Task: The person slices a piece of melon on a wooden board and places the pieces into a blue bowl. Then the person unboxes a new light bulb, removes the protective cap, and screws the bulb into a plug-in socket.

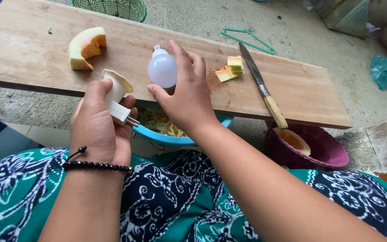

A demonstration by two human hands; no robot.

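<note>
She sits low with a long wooden plank [292, 85] across in front of her knees, and both hands are up over its near edge. The right hand [187, 96] has its fingers curled round a white light bulb [162, 70], gripping the frosted globe from the side with the metal screw base pointing away from her, up toward the board. The left hand [97, 123], a black beaded bracelet [96, 166] at its wrist, is closed round a white plug-in lamp socket [117, 96]; the flared cup end stands above the thumb and two metal prongs stick out to the right by her knuckles. Bulb and socket are just beside each other but not touching. On the plank lie a wedge of orange-fleshed fruit with pale green rind [85, 47] at the left, a few small cut pieces [230, 68] near the middle, and a long knife [261, 84] with a wooden handle angled down off the near edge. Under the plank, behind her right wrist, sits a blue bowl [175, 138] holding pale shreds, of the same fruit I think, though most of it is hidden. To the right is a purple tub [328, 154] with a curved slice inside. A green clothes hanger [248, 39] lies on the concrete beyond, and a green basket [113, 8] stands at the far edge.
</note>
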